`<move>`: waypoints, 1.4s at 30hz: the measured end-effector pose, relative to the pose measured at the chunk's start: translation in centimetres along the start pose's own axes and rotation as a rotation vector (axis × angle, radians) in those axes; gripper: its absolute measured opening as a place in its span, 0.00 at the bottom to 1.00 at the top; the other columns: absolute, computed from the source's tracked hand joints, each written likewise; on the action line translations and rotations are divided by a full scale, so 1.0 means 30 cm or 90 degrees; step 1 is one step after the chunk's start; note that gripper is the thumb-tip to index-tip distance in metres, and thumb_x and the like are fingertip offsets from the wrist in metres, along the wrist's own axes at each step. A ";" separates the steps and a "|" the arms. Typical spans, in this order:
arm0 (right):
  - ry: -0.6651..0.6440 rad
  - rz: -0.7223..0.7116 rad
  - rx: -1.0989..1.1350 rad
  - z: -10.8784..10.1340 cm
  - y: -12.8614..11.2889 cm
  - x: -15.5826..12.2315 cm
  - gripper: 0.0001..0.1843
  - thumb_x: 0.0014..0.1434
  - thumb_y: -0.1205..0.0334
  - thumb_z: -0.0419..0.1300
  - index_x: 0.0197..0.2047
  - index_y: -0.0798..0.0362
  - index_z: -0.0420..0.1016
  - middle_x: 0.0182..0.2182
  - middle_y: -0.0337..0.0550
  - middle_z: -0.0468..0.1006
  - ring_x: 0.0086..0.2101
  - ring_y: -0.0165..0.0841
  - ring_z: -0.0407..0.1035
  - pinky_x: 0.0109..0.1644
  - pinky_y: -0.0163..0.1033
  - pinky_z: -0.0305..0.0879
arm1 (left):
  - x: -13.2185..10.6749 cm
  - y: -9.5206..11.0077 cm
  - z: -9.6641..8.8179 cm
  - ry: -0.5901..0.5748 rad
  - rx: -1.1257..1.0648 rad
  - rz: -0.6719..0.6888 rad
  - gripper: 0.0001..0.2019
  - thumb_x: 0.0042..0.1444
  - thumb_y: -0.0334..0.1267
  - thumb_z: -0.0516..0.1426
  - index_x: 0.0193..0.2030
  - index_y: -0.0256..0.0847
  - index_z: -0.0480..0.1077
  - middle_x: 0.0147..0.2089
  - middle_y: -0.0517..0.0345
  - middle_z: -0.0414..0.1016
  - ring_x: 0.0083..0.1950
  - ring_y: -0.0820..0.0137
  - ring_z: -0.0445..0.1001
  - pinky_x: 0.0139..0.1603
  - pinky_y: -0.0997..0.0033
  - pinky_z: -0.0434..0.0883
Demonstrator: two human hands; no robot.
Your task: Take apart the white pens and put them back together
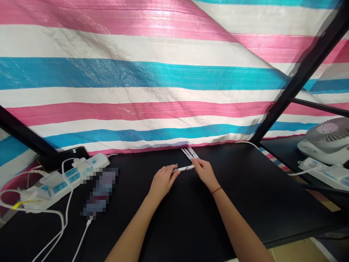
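Note:
A white pen [186, 168] with dark markings is held crosswise between my two hands, above the black tabletop. My left hand [163, 179] pinches its left end, where a dark tip or clip shows. The right end sits between the thumb and fingers of my right hand [204, 172], which has a thin red cord at the wrist. Just beyond my right fingers, several white pens [190, 153] lie side by side on the table, their near ends partly hidden by that hand.
A white power strip [64, 183] with plugs and cables lies at the left, near a dark phone [62, 158] and a blurred-out device [100, 193] on a white cable. At the right stand a fan [327, 138] and another power strip [325, 173]. A striped tarp [152, 76] hangs behind the black table [185, 225].

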State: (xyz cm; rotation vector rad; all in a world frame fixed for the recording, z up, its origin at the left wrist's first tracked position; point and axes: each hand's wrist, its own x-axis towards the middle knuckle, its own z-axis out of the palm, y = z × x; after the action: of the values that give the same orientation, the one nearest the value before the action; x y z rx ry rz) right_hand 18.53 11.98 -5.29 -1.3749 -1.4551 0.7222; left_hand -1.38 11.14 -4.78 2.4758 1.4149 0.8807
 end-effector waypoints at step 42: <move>0.055 0.079 0.131 -0.021 0.033 0.019 0.21 0.57 0.45 0.54 0.22 0.52 0.63 0.16 0.34 0.62 0.18 0.26 0.55 0.20 0.32 0.50 | 0.008 -0.066 0.068 0.191 -0.347 -0.199 0.10 0.59 0.41 0.53 0.42 0.41 0.73 0.34 0.57 0.74 0.33 0.70 0.73 0.36 0.72 0.69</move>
State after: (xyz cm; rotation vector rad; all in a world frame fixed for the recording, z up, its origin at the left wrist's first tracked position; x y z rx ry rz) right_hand 19.56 12.60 -5.83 -1.3284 -1.2008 0.8568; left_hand -1.60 12.72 -7.16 1.7259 1.3585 1.3810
